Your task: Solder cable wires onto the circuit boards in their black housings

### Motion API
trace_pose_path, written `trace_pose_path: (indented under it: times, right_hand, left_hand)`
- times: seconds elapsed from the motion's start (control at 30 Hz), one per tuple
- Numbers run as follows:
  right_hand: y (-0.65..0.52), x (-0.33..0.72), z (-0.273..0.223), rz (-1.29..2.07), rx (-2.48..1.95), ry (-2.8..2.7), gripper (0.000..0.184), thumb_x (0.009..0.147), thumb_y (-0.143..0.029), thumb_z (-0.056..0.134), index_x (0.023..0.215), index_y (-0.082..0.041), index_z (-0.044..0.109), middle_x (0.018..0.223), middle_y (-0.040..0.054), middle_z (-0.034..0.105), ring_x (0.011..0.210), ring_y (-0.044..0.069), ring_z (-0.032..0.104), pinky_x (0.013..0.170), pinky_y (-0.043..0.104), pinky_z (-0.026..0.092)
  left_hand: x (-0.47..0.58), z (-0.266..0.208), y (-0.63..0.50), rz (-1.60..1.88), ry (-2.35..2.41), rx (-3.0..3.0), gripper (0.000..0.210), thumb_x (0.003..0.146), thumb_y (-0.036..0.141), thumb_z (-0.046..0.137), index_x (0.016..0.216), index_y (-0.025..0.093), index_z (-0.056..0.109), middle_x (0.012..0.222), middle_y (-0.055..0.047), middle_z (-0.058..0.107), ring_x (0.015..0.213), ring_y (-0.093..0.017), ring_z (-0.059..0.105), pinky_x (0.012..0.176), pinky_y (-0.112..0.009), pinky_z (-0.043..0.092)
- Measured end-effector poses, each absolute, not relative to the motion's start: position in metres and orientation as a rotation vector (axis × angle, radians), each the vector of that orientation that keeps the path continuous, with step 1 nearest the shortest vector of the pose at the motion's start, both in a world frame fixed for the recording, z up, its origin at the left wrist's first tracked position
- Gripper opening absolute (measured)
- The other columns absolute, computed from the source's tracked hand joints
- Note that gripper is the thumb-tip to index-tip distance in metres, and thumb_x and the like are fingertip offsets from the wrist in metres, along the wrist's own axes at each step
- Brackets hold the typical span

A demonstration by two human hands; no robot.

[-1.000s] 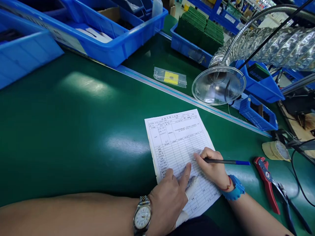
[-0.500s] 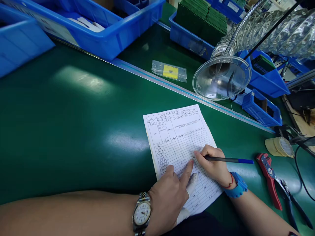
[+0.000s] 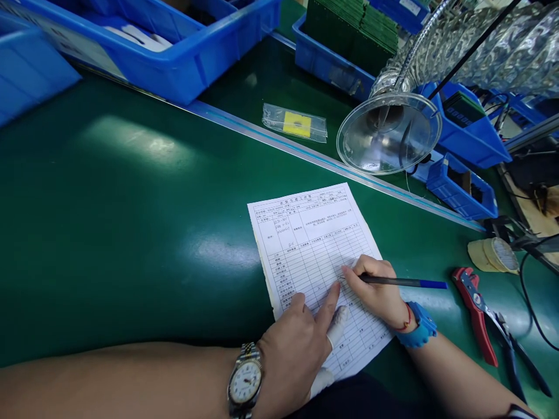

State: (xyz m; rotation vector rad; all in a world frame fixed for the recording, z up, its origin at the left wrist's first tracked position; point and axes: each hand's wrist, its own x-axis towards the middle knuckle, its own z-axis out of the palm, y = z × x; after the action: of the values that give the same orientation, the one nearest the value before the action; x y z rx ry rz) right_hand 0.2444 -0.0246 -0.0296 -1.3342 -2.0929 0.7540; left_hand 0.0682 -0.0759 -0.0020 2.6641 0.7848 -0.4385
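The right hand pinches a pen at the form; the left hand points, its grip unclear. Beyond them, handwriting is done; most rows look unfilled.

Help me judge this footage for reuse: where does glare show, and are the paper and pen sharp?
Head view: two large pale glare patches on the green table, left of the paper; head view: bright highlights on the silver hose; head view: pen outlined clearly, but the paper's smallest print too fine to read.
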Motion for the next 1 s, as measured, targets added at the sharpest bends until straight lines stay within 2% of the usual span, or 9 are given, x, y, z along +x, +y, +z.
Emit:
trace_pose_path:
  times: [0.13,0.33,0.47,0.7,0.87,1.0]
  right_hand:
    - [-0.0237,0.2445,-0.0290,0.778,-1.326,-2.084,0.032,0.078,-0.016,0.055,0.053,-0.018,0.036,0.047,-0.0063,0.036,0.043,0.005,0.032,0.042,0.020,0.027]
    - [-0.0241,0.2454,-0.0291,0.727,-1.328,-2.104,0.031,0.078,-0.016,0.055,0.052,-0.018,0.036,0.046,-0.0062,0.037,0.043,0.005,0.032,0.042,0.020,0.027]
    - [-0.0242,0.2453,-0.0277,0.716,-1.309,-2.104,0.032,0.078,-0.016,0.055,0.052,-0.018,0.036,0.046,-0.0066,0.035,0.042,0.005,0.031,0.042,0.020,0.026]
    - [-0.0240,0.2455,-0.0300,0.688,-1.331,-2.063,0.031,0.078,-0.017,0.057,0.052,-0.018,0.038,0.046,-0.0061,0.039,0.042,0.005,0.033,0.042,0.020,0.028]
    - [-0.0240,0.2430,-0.0272,0.704,-1.329,-2.088,0.031,0.078,-0.015,0.055,0.052,-0.018,0.038,0.046,-0.0059,0.038,0.042,0.005,0.033,0.042,0.020,0.027]
    - [-0.0237,0.2426,-0.0274,0.733,-1.328,-2.077,0.031,0.078,-0.017,0.055,0.052,-0.018,0.038,0.047,-0.0057,0.039,0.042,0.006,0.034,0.042,0.020,0.028]
  left_hand:
    - [0.0689,-0.0036,-0.0768,-0.445,0.783,2.646,0.054,0.083,0.054,0.041,0.116,0.016,0.059,0.145,-0.021,0.012,0.075,-0.029,0.061,0.067,-0.043,0.034]
    - [0.0680,-0.0043,-0.0768,-0.428,0.793,2.641,0.057,0.083,0.054,0.040,0.121,0.014,0.055,0.145,-0.023,0.012,0.075,-0.030,0.060,0.067,-0.044,0.035]
    - [0.0682,-0.0016,-0.0750,-0.458,0.770,2.631,0.055,0.083,0.054,0.041,0.118,0.015,0.059,0.144,-0.024,0.011,0.076,-0.031,0.061,0.068,-0.045,0.035]
    - [0.0680,-0.0023,-0.0760,-0.473,0.764,2.629,0.052,0.083,0.053,0.041,0.115,0.016,0.061,0.145,-0.023,0.011,0.076,-0.030,0.061,0.068,-0.044,0.035]
    - [0.0681,-0.0066,-0.0786,-0.403,0.796,2.656,0.058,0.082,0.055,0.042,0.122,0.014,0.055,0.144,-0.025,0.012,0.075,-0.030,0.061,0.067,-0.044,0.035]
    - [0.0687,-0.0068,-0.0778,-0.453,0.775,2.649,0.055,0.082,0.054,0.042,0.116,0.015,0.060,0.144,-0.024,0.012,0.074,-0.030,0.061,0.067,-0.044,0.035]
